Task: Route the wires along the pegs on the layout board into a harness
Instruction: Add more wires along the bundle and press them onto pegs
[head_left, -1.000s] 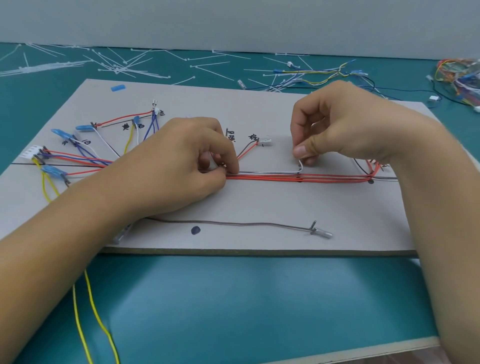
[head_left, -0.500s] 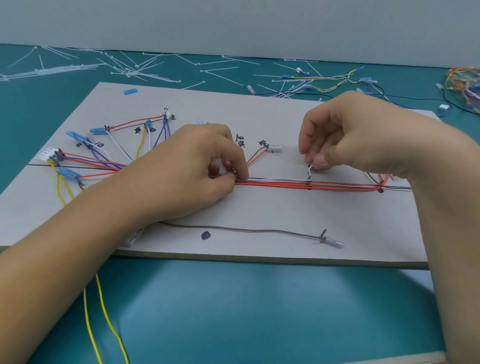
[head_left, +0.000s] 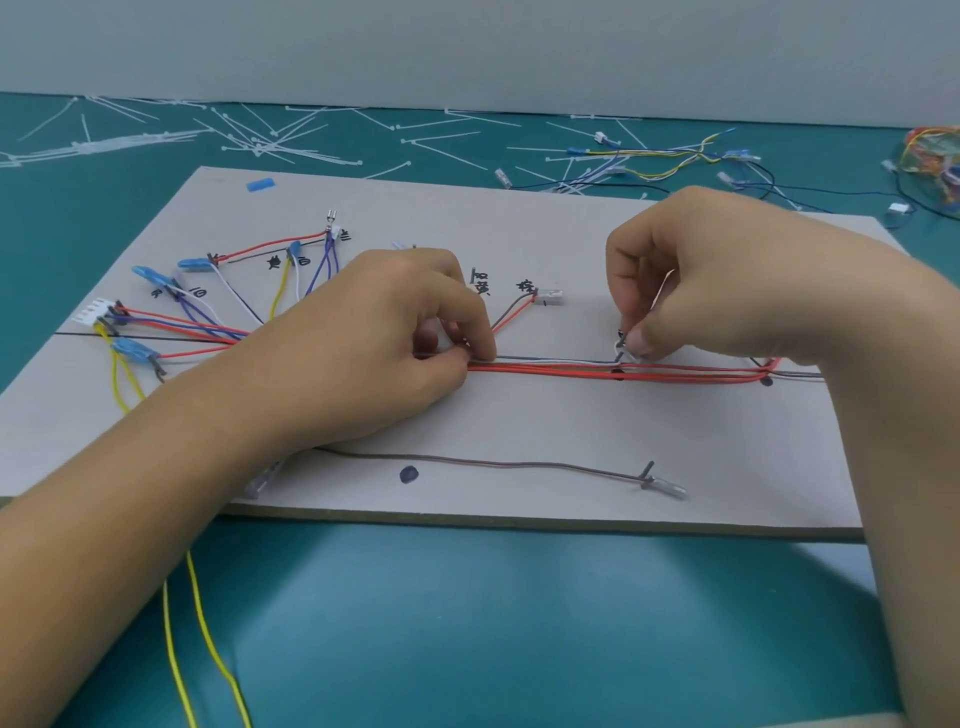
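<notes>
- Two bare hands are at work on the grey rectangular layout board (head_left: 519, 426), which lies flat on the teal worktop (head_left: 519, 623).
- Left hand (head_left: 395, 332): fingers (head_left: 470, 317) curled, thumb and forefinger pinching the bundle of red wires (head_left: 571, 370) against the board at the left end of the straight run.
- Right hand (head_left: 717, 291): fingers (head_left: 618, 291) curled, thumb and forefinger pinching the end of a thin white wire (head_left: 561, 360) at a small dark peg (head_left: 620, 356) just above the red bundle. Whether the wire passes round the peg cannot be told, because the thumb covers it.
- Done, as judged: the red bundle lies straight between the hands and runs on beneath the right wrist. A fan of red, blue, white and yellow branch wires (head_left: 182, 327) spreads to marked stations at the left. A short red-and-grey branch (head_left: 511, 317) reaches a white connector. A brown wire (head_left: 493, 462) lies along the near edge, ending at a peg.
- Outstanding, as judged: the white wire is not yet seated. A long yellow wire (head_left: 208, 639) hangs off the near edge, unrouted.
- No ties are visible on the bundle. White cable ties (head_left: 260, 140) lie scattered on the far worktop, so binding appears to remain.
- Assessment: routing is well past halfway.
</notes>
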